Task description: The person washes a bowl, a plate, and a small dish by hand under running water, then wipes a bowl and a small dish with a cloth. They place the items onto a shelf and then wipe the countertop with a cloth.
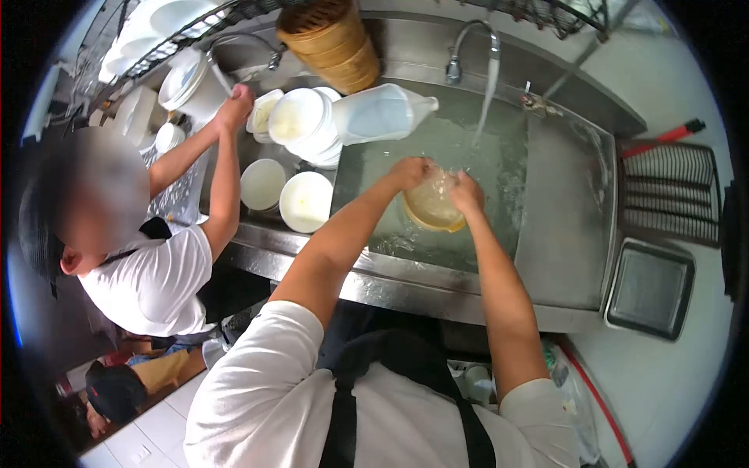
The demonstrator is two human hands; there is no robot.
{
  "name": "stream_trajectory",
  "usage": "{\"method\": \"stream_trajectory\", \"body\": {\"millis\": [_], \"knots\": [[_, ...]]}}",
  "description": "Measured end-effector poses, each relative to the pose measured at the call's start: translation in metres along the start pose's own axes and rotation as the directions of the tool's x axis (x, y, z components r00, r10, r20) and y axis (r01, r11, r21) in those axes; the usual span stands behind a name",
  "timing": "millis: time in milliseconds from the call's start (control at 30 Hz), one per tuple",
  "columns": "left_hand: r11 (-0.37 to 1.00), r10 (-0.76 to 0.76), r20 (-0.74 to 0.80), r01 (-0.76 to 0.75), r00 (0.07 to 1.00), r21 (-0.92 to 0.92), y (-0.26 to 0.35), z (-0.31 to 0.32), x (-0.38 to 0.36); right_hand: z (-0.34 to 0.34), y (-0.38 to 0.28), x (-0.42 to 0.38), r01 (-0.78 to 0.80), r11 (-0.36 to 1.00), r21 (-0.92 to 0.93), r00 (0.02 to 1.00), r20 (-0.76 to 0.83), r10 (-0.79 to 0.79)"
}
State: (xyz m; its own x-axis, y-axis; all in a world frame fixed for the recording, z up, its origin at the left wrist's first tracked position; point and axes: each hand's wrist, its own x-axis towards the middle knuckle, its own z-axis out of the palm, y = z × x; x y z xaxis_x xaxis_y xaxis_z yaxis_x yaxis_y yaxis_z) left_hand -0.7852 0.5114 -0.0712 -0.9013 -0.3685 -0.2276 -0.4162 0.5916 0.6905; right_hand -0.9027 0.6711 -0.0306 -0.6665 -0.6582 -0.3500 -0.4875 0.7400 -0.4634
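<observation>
In the water-filled sink [370,222], a pale yellow round bowl [431,220] is tilted between my hands. My left hand [411,171] is closed on its far left rim. On the right side of the rim, my right hand [468,193] grips with bent fingers. Splashing, glinting water covers the bowl's inside and blurs the fingertips. Beyond, a stream runs from the curved faucet [493,51]. To the left of my hands a translucent plastic jug [378,115] lies on its side over the sink's edge.
Stacked white bowls [298,117], two round white containers [306,203] and bamboo steamers [331,47] stand left. A co-worker [148,281] reaches to the left basin. A steel drainboard [568,210], metal tray [651,288] and black rack [671,191] are right.
</observation>
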Motion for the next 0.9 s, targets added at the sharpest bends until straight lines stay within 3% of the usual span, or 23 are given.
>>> {"method": "stream_trajectory", "body": {"millis": [133, 233, 333, 433, 533, 633, 733, 800, 867, 900], "knots": [[0.994, -0.065, 0.064, 0.059, 0.996, 0.091, 0.01, -0.006, -0.002, -0.004, -0.004, 0.003, 0.126, 0.992, 0.002, 0.99, 0.064, -0.126], [0.996, -0.018, 0.01, 0.017, 1.0, 0.085, 0.004, -0.01, -0.003, 0.009, 0.005, 0.006, 0.192, 0.98, 0.046, 0.981, -0.01, -0.192], [1.0, -0.022, -0.112, 0.025, 0.993, 0.019, -0.007, -0.009, -0.007, 0.015, 0.011, -0.001, 0.157, 0.958, 0.241, 0.988, -0.041, -0.152], [0.976, -0.213, -0.166, 0.218, 0.963, 0.01, -0.004, -0.015, -0.015, 0.014, 0.01, -0.012, -0.069, 0.958, 0.28, 0.995, 0.083, 0.047], [0.887, -0.446, -0.286, 0.462, 0.848, -0.012, 0.009, -0.021, -0.025, -0.006, -0.015, -0.052, -0.333, 0.726, 0.602, 0.937, 0.297, 0.183], [0.881, -0.447, -0.375, 0.472, 0.812, -0.028, 0.01, -0.004, -0.034, 0.058, 0.014, -0.038, -0.254, 0.526, 0.811, 0.965, 0.171, 0.201], [0.913, -0.375, -0.438, 0.407, 0.817, -0.022, 0.024, -0.003, -0.052, 0.047, -0.004, -0.045, -0.345, 0.721, 0.602, 0.931, 0.119, 0.346], [0.925, -0.32, -0.362, 0.371, 0.875, 0.081, 0.029, -0.018, -0.059, 0.067, 0.018, -0.035, -0.255, 0.853, 0.455, 0.957, -0.008, 0.29], [0.926, -0.259, -0.269, 0.318, 0.928, 0.206, 0.025, -0.019, -0.057, 0.045, -0.001, -0.055, -0.097, 0.944, 0.315, 0.969, -0.187, 0.161], [0.92, -0.222, -0.208, 0.275, 0.953, 0.278, 0.019, -0.018, -0.05, 0.042, -0.005, -0.058, -0.082, 0.961, 0.264, 0.978, -0.164, 0.128]]}}
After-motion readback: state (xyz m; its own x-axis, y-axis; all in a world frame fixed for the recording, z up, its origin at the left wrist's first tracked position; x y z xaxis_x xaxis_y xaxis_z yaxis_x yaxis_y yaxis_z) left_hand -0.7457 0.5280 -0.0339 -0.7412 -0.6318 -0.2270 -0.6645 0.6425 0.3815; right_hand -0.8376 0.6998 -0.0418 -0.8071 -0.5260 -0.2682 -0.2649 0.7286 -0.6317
